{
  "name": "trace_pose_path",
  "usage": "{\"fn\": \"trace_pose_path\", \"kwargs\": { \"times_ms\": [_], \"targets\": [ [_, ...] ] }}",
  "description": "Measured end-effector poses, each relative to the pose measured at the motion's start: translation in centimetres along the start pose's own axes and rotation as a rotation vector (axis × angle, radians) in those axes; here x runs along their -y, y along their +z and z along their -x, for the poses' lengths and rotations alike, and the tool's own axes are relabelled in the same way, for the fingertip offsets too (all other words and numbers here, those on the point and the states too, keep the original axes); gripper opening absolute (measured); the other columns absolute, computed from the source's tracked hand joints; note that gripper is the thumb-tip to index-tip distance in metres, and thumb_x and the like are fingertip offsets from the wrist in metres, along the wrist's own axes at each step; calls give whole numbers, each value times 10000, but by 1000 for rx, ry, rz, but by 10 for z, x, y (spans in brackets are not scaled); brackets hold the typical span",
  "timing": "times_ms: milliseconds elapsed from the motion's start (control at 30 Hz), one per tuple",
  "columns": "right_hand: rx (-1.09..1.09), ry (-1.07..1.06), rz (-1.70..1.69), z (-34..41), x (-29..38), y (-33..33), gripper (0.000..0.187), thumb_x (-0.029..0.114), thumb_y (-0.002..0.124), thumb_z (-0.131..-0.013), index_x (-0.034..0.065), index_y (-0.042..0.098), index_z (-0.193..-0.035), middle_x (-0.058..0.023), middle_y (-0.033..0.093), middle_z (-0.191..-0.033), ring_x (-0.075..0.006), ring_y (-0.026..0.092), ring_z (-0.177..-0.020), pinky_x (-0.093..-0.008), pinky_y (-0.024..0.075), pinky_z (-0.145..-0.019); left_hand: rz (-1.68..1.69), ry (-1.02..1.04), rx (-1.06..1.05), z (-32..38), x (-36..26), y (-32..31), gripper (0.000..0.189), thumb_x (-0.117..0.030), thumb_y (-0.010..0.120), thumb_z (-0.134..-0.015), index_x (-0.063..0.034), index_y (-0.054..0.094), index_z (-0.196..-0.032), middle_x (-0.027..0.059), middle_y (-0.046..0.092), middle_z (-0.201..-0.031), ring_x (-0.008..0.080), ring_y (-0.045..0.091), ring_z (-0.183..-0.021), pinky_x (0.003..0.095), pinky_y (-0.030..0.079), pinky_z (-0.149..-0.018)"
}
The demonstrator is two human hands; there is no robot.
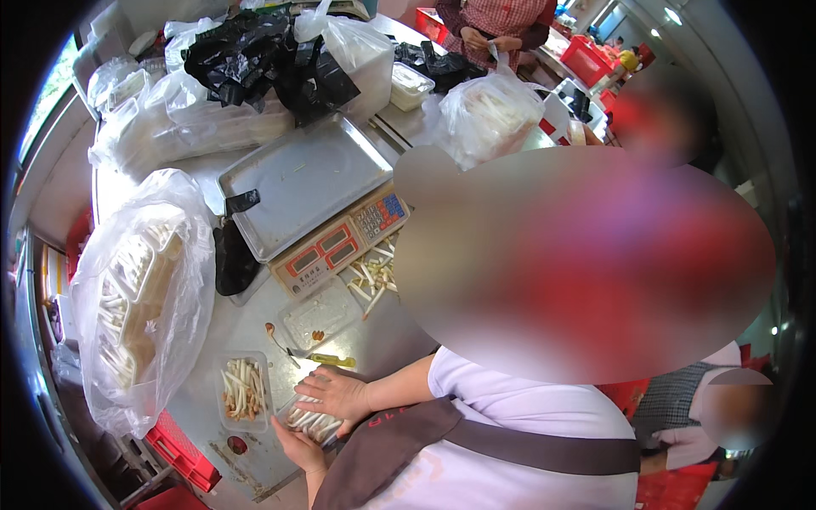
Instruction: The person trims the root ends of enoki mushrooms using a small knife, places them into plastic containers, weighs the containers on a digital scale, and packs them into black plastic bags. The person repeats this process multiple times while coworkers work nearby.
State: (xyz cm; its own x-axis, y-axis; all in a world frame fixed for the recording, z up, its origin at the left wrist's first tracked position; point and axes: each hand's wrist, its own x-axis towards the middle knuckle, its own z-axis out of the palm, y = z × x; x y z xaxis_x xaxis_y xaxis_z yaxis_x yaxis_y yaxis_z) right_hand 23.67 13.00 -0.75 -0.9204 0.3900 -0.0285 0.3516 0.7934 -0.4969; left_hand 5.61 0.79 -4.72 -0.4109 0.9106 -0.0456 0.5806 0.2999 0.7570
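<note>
A clear plastic tray of white shoots (313,426) is at the table's front edge, close to the brown apron. My left hand (299,446) holds its near left side. Across its top lies my right hand (338,392), fingers spread over the shoots and thumb at the near end; it hides part of the contents. Left of it stands an open plastic tray (267,401) of shoots with brownish ends. A translucent yellow handle (333,361) lies just beyond my right hand. Farther up is a clear tray (296,322) with a small brown piece in it.
An electronic scale (354,245) with a metal pan (306,185) stands beyond, loose shoots (373,274) beside it. A large plastic bag (191,306) of filled trays is at left. Bags (239,51) crowd the back. A person (503,25) stands across the table. A large blur covers the right.
</note>
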Motion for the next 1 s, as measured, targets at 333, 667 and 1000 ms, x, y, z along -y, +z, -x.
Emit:
{"fn": "trace_pose_path", "kwargs": {
  "times_ms": [333, 667, 1000],
  "targets": [
    [-279, 158, -55, -16, -19, 9, 441, 349, 647, -770, 22, 541, -1047, -105, 583, -945, -280, 535, -923, -387, 439, -805, -48, -40, -145, 1, 8, 5, 358, -80, 357, -911, 39, 416, -1243, 194, 580, -943, 294, 564, -762, 360, 461, -696],
    [-108, 263, -612, -6, -65, 23, 467, 441, 648, -742, 54, 461, -926, -143, 598, -790, -333, 583, -735, -430, 430, -642, 61, 53, -100, -11, -47, -2, 180, -128, 439, -920, 11, 516, -1005, 145, 569, -734, 264, 551, -613, 371, 451, -588],
    [-398, 372, -1070, 41, -70, -52, 598, 534, 546, -863, 4, 572, -1140, -152, 636, -1045, -207, 595, -978, -325, 449, -841, 315, 320, 29, -86, -135, 5, 272, -54, 522, -889, -21, 484, -1156, 78, 546, -918, 168, 511, -722, 300, 448, -660]
  ]
}}
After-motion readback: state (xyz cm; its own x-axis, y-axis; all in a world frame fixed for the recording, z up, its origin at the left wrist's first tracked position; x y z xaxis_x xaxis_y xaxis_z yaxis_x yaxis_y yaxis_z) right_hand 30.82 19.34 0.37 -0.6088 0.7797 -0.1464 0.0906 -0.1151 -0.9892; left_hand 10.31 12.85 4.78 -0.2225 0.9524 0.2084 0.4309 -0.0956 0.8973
